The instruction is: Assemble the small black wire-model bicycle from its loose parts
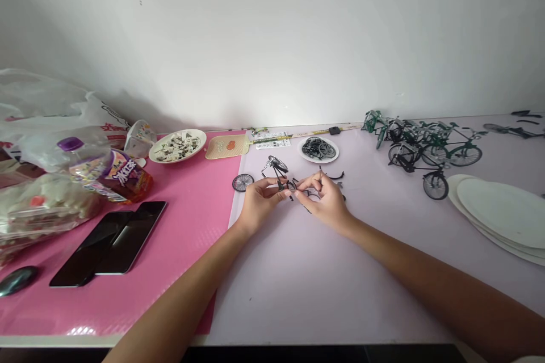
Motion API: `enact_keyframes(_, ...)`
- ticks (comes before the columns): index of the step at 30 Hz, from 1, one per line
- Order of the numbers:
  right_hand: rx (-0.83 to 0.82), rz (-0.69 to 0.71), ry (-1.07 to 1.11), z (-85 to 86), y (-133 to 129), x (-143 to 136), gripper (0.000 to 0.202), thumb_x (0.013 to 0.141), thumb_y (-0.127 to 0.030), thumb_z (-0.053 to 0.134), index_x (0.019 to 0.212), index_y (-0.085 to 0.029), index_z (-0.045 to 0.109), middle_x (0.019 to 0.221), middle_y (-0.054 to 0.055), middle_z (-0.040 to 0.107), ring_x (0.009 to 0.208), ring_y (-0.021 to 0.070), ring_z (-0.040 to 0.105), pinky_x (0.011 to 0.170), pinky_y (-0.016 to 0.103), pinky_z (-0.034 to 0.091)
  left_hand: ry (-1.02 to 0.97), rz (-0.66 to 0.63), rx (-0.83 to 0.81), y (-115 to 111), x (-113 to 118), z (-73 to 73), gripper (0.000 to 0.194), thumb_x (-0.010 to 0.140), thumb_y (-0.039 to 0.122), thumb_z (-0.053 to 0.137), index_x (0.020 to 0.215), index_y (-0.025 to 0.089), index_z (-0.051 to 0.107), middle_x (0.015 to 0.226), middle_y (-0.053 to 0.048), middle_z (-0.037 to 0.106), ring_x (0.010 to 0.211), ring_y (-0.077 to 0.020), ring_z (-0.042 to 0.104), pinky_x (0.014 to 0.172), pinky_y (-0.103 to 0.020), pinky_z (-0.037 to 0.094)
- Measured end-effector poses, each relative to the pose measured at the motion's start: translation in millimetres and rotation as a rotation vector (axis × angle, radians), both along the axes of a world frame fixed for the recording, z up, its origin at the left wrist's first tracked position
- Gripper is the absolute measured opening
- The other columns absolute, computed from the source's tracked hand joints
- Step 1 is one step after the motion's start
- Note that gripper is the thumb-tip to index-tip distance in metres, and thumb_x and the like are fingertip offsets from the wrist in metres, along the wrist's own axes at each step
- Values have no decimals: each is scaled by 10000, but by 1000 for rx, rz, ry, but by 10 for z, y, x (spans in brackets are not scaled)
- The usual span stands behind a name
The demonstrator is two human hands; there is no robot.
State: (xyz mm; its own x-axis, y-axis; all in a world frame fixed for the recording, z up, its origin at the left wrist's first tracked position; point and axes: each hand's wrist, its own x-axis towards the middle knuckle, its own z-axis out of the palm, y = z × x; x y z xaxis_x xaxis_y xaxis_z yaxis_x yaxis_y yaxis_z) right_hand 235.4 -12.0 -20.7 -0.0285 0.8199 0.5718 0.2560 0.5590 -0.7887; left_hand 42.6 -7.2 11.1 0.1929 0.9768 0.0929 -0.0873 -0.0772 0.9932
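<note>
Between my two hands is a small black model bicycle (276,164), partly assembled, with one wheel raised above my left fingers. My left hand (261,198) pinches its dark frame from the left. My right hand (326,198) closes its fingertips on a thin dark part of the same model from the right; its exact shape is hidden by the fingers. A loose toy wheel (243,182) lies just left of my left hand. Beyond my right hand is a thin curved black piece (338,176), and other small dark parts lie half hidden around that hand.
A small plate (301,154) of black wheels and parts stands behind my hands. Several model bicycles (434,147) stand at right, near stacked white plates (502,210). On the pink mat (187,249) lie two phones (131,238); a bottle (114,173) and a plate of pieces (202,144) are beyond.
</note>
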Motion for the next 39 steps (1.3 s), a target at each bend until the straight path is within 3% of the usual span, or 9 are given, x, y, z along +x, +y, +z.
enact_keyframes(25,34,-35,-58,76,-20,-12,418,846,-200,690,775,-280,286,762,-17,716,815,209,713,768,392,559,26,-5,1,34,-7,-58,537,641,515,934,996,153,758,1257,-149,738,942,-256,756,843,-367,604)
enact_keyframes(39,63,-15,-127,99,-48,-13,408,863,-190,693,764,-280,307,779,-4,720,786,212,704,741,388,555,36,-16,-6,31,-8,-65,537,644,493,936,1006,139,758,1243,-155,738,954,-267,752,865,-402,611)
